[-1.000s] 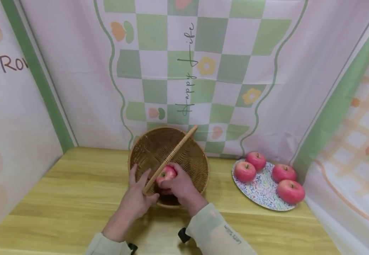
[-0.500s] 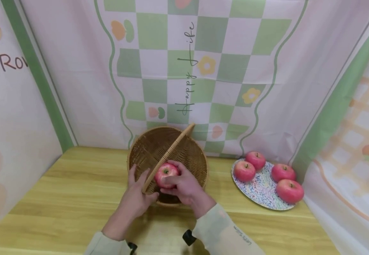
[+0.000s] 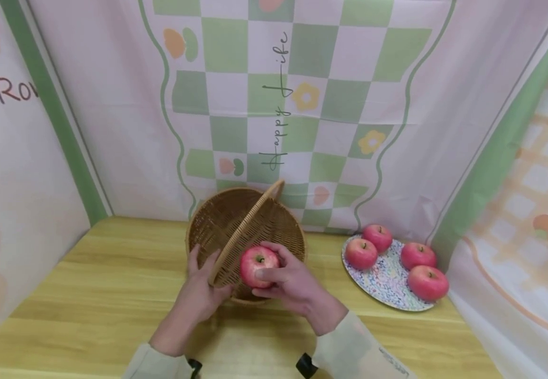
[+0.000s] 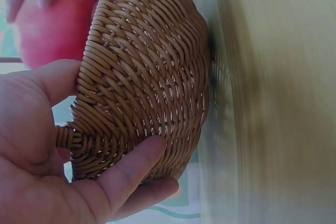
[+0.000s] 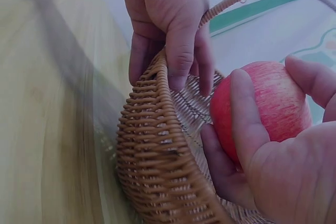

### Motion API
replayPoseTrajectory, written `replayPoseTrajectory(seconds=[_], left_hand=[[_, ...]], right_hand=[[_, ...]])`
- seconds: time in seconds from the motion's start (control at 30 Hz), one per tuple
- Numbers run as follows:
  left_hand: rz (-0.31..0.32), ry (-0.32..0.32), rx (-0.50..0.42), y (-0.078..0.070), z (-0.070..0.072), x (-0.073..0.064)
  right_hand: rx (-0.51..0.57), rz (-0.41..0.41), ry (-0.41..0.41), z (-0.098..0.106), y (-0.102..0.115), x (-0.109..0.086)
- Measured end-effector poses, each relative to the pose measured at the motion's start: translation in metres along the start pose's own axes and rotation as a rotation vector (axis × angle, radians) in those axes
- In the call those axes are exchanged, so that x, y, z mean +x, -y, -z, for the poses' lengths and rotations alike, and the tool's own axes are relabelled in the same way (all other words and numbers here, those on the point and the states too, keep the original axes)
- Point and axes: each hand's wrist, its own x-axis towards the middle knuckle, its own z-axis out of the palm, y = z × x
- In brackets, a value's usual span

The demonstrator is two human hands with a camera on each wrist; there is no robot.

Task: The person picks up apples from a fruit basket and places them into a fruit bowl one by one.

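A brown wicker basket with an arched handle stands at the back of the table, its mouth tipped toward me. My left hand grips the near-left rim beside the handle's foot; in the left wrist view, its fingers lie against the outer weave and the thumb on the rim. Over the basket's near side, my right hand holds a red apple with fingers and thumb around it. In the right wrist view the apple is just above the rim. The lower inside of the basket is partly hidden by hands and apple.
To the right a speckled oval plate carries several red apples. A patterned cloth hangs right behind the basket. The wooden table extends to the left and front.
My right hand has lifted the apple out of the basket, up and to the right. The left hand keeps its grip on the rim, and the basket's handle has tilted slightly left.
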Motion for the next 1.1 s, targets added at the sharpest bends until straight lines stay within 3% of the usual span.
replayPoseTrajectory(seconds=[0.27, 0.5, 0.6, 0.93, 1.1], left_hand=[[0.002, 0.012, -0.031, 0.002, 0.0, -0.002], [0.041, 0.033, -0.079, 0.003, 0.0, -0.003], [0.056, 0.038, -0.087, 0.003, 0.001, -0.003], [0.021, 0.042, -0.082, 0.001, 0.001, -0.002], [0.045, 0.041, -0.086, 0.0, 0.0, -0.001]], right_hand=[[0.017, 0.0, 0.04, 0.02, 0.01, -0.029], [-0.015, 0.047, 0.025, 0.055, 0.023, -0.057], [-0.04, 0.062, -0.019, 0.072, 0.029, -0.068], [-0.089, 0.115, -0.168, 0.134, 0.044, -0.103], [-0.121, 0.152, -0.242, 0.168, 0.055, -0.114]])
